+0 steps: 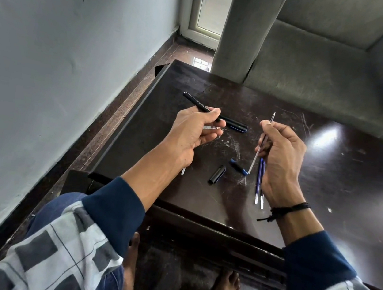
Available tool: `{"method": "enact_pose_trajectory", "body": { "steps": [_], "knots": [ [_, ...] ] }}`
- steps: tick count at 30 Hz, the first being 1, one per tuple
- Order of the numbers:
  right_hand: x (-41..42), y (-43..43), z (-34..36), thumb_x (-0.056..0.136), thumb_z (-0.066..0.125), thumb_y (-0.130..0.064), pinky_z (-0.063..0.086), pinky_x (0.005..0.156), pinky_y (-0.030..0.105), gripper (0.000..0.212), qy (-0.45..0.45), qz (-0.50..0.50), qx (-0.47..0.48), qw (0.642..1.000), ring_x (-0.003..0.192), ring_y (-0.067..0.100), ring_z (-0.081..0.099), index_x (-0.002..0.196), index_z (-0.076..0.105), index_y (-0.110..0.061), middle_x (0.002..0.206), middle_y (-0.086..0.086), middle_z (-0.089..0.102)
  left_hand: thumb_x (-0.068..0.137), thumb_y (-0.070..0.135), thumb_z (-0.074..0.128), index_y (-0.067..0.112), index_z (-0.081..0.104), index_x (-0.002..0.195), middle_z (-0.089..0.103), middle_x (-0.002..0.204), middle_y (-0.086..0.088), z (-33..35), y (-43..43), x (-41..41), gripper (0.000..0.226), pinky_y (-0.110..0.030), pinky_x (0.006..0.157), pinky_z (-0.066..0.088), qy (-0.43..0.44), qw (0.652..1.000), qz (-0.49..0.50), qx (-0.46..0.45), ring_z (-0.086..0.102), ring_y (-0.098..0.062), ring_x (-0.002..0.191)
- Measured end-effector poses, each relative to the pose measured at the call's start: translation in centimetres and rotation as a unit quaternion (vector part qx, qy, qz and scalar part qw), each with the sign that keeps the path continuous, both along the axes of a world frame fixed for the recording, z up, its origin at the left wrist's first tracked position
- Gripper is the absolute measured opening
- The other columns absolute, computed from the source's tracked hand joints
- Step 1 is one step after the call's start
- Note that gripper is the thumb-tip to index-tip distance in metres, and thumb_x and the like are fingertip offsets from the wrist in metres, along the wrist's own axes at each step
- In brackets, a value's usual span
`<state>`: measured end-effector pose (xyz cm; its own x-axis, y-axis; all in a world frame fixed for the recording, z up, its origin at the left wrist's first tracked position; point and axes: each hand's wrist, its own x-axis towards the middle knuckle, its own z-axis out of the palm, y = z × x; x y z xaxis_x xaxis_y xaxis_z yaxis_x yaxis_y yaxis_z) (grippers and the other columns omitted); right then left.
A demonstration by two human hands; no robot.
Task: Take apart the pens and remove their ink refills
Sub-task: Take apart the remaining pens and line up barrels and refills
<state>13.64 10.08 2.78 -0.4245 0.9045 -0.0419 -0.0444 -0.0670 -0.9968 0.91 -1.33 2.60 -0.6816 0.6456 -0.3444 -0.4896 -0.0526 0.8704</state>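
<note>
My left hand pinches a black pen barrel between thumb and fingers, held level above the table with its far end pointing up-left. Just behind that hand a black pen with blue trim lies on the table. My right hand pinches a thin ink refill, tip up, its clear tail hanging below the fingers. On the table between my hands lie a black cap and a small blue end piece. Two blue refills lie side by side under my right hand.
The dark scratched table has its near edge by my knees and its left edge close to a grey wall. A grey sofa stands behind the table. A small white refill end shows under my left wrist.
</note>
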Motion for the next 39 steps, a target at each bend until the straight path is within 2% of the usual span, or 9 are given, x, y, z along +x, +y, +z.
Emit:
{"method": "enact_pose_trajectory", "body": {
  "steps": [12, 30, 39],
  "knots": [
    [0.04, -0.06, 0.03, 0.095, 0.070, -0.014, 0.045, 0.053, 0.023, 0.013, -0.004, 0.004, 0.009, 1.000, 0.051, 0.008, 0.047, 0.082, 0.069, -0.015, 0.060, -0.001, 0.055, 0.095, 0.019, 0.068, 0.011, 0.070, 0.105, 0.077, 0.094, -0.012, 0.04, -0.02, 0.03, 0.012, -0.022, 0.067, 0.058, -0.006, 1.000, -0.002, 0.003, 0.073, -0.019, 0.080],
    [-0.11, 0.02, -0.22, 0.094, 0.072, -0.015, 0.044, 0.050, 0.020, 0.009, -0.022, 0.012, 0.016, 1.000, 0.049, 0.008, 0.048, 0.085, 0.070, -0.014, 0.058, -0.003, 0.056, 0.095, 0.019, 0.068, 0.013, 0.070, 0.102, 0.078, 0.096, -0.012, 0.14, 0.06, 0.09, 0.009, -0.024, 0.071, 0.059, -0.002, 1.000, -0.005, -0.001, 0.072, -0.019, 0.080],
    [-0.21, 0.07, -0.34, 0.094, 0.070, -0.012, 0.044, 0.051, 0.020, 0.009, -0.040, 0.023, 0.026, 0.999, 0.050, 0.006, 0.048, 0.096, 0.072, -0.004, 0.059, -0.002, 0.056, 0.095, 0.020, 0.068, 0.014, 0.069, 0.102, 0.078, 0.092, -0.010, 0.10, 0.12, 0.10, 0.009, -0.022, 0.068, 0.058, -0.004, 1.000, -0.007, -0.001, 0.072, -0.017, 0.079]
  ]
}}
